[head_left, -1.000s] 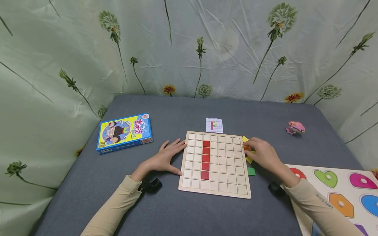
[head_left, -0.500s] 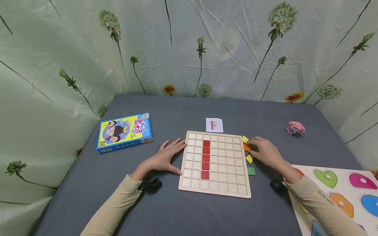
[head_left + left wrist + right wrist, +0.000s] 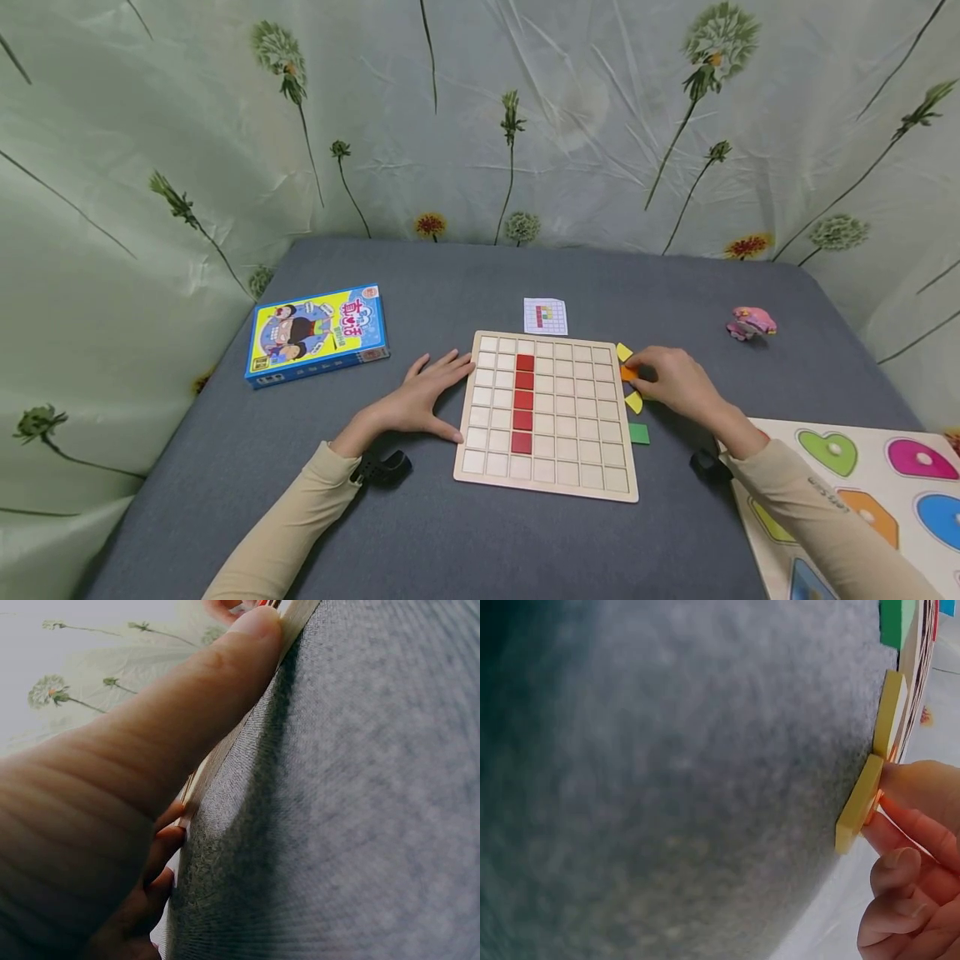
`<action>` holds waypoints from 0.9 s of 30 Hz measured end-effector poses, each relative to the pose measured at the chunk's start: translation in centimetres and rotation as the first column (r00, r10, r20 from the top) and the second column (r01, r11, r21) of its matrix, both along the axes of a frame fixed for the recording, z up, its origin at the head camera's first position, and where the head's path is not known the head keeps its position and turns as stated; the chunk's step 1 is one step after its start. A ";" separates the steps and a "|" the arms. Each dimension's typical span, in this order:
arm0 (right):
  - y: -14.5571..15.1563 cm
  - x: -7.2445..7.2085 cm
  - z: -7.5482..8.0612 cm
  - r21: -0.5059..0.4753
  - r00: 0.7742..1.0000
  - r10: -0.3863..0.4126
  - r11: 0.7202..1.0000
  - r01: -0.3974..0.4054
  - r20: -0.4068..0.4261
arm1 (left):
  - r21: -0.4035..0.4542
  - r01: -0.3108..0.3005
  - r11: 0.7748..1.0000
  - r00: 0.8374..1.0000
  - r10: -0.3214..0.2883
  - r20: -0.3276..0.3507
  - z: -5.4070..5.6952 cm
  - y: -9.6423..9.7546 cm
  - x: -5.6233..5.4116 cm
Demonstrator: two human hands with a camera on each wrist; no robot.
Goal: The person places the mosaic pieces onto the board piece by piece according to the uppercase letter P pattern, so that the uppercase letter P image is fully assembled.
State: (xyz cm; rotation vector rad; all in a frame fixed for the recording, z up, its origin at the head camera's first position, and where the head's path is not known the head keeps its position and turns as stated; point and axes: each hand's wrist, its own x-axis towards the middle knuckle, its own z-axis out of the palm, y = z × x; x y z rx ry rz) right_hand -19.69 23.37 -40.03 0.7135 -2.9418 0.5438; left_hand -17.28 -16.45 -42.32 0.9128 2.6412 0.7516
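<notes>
A wooden grid board (image 3: 546, 492) lies on the grey table, with a column of several red square tiles (image 3: 523, 400) set in its cells. My left hand (image 3: 420, 400) has its fingers spread and holds the board's left edge; in the left wrist view the thumb (image 3: 247, 652) rests along that edge. Beside the right edge, my right hand (image 3: 675, 383) pinches an orange tile (image 3: 627, 374) between thumb and fingers. Yellow pieces (image 3: 633, 402) lie close around it, one right against the thumb in the right wrist view (image 3: 859, 804). A green tile (image 3: 639, 433) lies nearer the front.
A small pattern card (image 3: 545, 317) lies behind the board. At left is a blue and yellow box (image 3: 318, 336); a pink toy figure (image 3: 752, 322) sits at back right. A shape puzzle board (image 3: 795, 433) lies partly under the right forearm.
My right hand has drawn slightly to the right, uncovering more of the orange tile and the yellow piece in front of it. The left hand and board stay in place.
</notes>
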 end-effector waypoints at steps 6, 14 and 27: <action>0.2 0.0 0.4 0.023 1.000 0.005 1.000 -0.005 0.003 | 0.002 0.003 1.000 1.000 -0.003 -0.005 0.2 0.1 0.0; 0.4 0.2 0.8 0.020 1.000 -0.010 1.000 0.010 -0.020 | 0.001 0.005 1.000 1.000 -0.005 -0.004 0.2 0.1 0.0; 0.0 0.3 0.5 -0.022 0.998 0.008 1.000 -0.010 -0.060 | 0.001 0.004 1.000 1.000 -0.004 -0.001 0.1 0.0 0.0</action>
